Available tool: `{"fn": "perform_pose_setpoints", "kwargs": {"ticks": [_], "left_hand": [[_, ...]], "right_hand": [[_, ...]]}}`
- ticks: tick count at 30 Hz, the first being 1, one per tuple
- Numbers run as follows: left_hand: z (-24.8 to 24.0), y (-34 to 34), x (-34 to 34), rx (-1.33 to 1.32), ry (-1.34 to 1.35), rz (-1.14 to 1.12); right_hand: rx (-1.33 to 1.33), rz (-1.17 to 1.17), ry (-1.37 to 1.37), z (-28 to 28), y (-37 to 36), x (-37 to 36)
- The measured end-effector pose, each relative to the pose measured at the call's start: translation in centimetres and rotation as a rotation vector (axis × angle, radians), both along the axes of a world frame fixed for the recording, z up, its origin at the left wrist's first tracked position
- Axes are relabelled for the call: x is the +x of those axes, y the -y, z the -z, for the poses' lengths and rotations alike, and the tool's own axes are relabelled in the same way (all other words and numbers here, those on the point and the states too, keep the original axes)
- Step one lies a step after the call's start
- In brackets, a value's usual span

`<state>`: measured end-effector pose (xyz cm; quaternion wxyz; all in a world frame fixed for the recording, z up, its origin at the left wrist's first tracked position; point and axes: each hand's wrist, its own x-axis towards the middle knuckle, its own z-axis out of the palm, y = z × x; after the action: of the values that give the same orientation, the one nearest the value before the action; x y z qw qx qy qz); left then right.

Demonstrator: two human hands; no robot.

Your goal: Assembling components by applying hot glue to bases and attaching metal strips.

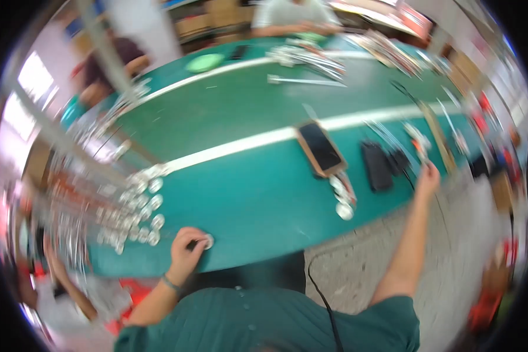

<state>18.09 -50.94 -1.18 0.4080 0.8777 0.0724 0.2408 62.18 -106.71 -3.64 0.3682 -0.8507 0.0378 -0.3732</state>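
Note:
Near the table's front edge, my left hand [186, 256] is closed, its fingertips on a small round whitish piece [209, 240]. A small dark thing [192, 244] shows between its fingers, too blurred to name. Far out to the right, my right hand [429, 180] has its fingers pinched at the near end of a white-and-orange piece [418, 148]; motion blur hides its exact kind. Left of my left hand, clear tubes or rods with round whitish ends [144, 210] lie in a bunch. A short row of round white pieces [344, 209] lies between my hands.
A phone in a brown case [321, 148] and a black pouch [376, 165] lie on the green table [246, 205]. White strips [240, 144] cross it. Beyond are thin rods [311, 61] and a light green dish [205, 63]. People [296, 17] sit across the table.

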Motion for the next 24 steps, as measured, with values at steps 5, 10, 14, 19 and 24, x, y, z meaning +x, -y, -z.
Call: {"fn": "perform_pose_setpoints", "kwargs": {"ticks": [5, 10, 14, 19, 24], "left_hand": [[0.8, -0.7, -0.5, -0.021, 0.031, 0.032], [0.8, -0.7, -0.8, 0.009, 0.084, -0.002], [0.8, -0.5, -1.0, -0.107, 0.088, 0.039], [1.3, -0.6, -1.3, -0.127, 0.133, 0.027], [1.0, -0.6, -1.4, -0.226, 0.176, -0.019]], "right_hand": [[-0.374, 0.190, -0.268, 0.2, 1.8, 7.4], [-0.224, -0.041, -0.031, -8.5, -4.8, 5.0], [0.053, -0.375, 0.076, -13.5, -10.2, -4.2], [0.392, -0.725, -0.154, -15.4, -14.7, -16.0], [0.625, -0.923, -0.466, -15.4, -16.2, -24.4]]}}
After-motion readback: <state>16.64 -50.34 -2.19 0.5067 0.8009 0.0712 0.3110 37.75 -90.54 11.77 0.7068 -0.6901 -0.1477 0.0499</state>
